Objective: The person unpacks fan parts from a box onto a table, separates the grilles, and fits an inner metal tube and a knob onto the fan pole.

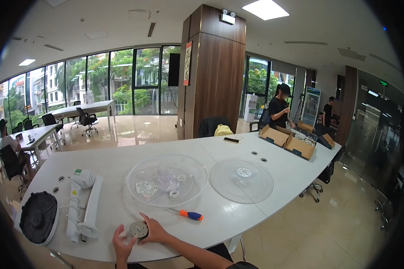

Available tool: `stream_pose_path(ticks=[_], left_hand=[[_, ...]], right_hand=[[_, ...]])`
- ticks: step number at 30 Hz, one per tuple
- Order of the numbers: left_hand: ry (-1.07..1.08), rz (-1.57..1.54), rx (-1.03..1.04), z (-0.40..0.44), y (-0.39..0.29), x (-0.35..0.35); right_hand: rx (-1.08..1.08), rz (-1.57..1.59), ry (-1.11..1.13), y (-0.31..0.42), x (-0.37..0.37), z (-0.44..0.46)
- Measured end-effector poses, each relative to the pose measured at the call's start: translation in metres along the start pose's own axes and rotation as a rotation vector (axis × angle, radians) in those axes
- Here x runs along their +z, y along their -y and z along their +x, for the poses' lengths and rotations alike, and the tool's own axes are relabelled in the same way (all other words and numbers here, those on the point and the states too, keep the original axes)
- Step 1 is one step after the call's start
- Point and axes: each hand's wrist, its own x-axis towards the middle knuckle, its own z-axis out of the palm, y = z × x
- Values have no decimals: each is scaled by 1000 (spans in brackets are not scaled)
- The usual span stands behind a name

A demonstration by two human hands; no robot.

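Note:
Near the table's front edge, my right hand [153, 231] is closed around a small, round grey disc [139, 230] with marks on its face. My left hand [122, 243] curves around the disc's left side, its fingers bent and partly blurred. Just beyond lies a screwdriver [191, 215] with an orange and blue handle. Behind that rests a fan grille [132, 190] with a clear fan blade [167, 179] and small white parts inside it. A second grille [241, 193] lies flat to its right.
Left of my hands are a white fan motor head [83, 178], a white stand tube [92, 204] with cord, and a dark round base [39, 217]. Open cardboard boxes [286, 142] and a phone [231, 140] sit farther back. A person [279, 110] stands behind the boxes.

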Motion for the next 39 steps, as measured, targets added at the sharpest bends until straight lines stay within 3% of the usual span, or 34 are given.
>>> stream_pose_path(ticks=[3, 5, 8, 9, 13, 15, 16, 17, 19, 20, 22, 23, 25, 26, 28, 29, 31, 32, 34, 35, 37, 39], left_hand=[[64, -46, 91, 15, 27, 12], [132, -72, 127, 9, 29, 0], [54, -257, -243, -12, 8, -17], [48, -249, -262, -11, 14, -17], [-172, -350, -85, 3, 2, 4], [-131, -230, 93, 8, 7, 16], [39, -251, 26, 4, 13, 9], [35, -251, 24, 4, 12, 0], [20, -115, -697, 3, 7, -20], [17, -114, -702, 4, 16, -20], [-199, -216, -350, 4, 40, -15], [-205, -218, -353, 6, 28, -4], [-399, -243, 101, 14, 5, 27], [-401, -244, 101, 11, 4, 24], [-114, -271, -28, 3, 7, 12], [-114, -268, -29, 0, 15, 0], [-99, -272, -531, 0, 28, -22], [-101, -273, -531, 1, 30, -20], [-174, -408, -256, 4, 28, -12], [-178, -410, -257, 6, 16, -1], [-279, -381, -34, 7, -7, 20], [-186, -413, -86, 6, -5, 14]], right_hand=[[-63, 96, 3, -25, 6, 2], [4, 169, 9, -22, 6, 2], [111, 218, -5, -16, 3, 3], [147, 200, -22, -14, 1, 3], [143, 191, -27, -11, 2, 5], [158, 198, -17, -9, 0, 5], [157, 194, -13, -11, -1, 5], [158, 213, -17, -12, 0, 5], [158, 237, -21, -12, 2, 6], [167, 197, -19, -11, 1, 6], [175, 154, -4, -10, 1, 5], [165, 153, -6, -11, 1, 6], [156, 150, -6, -10, 1, 6], [155, 170, -6, -9, 1, 6], [154, 193, -6, -10, 1, 6], [148, 196, -7, -13, 2, 6], [139, 200, -8, -15, 4, 6], [131, 174, -12, -15, 4, 6], [122, 147, -11, -14, 4, 6], [114, 148, -12, -14, 4, 5], [107, 148, -10, -15, 5, 5], [84, 149, -27, -17, 6, 5]])
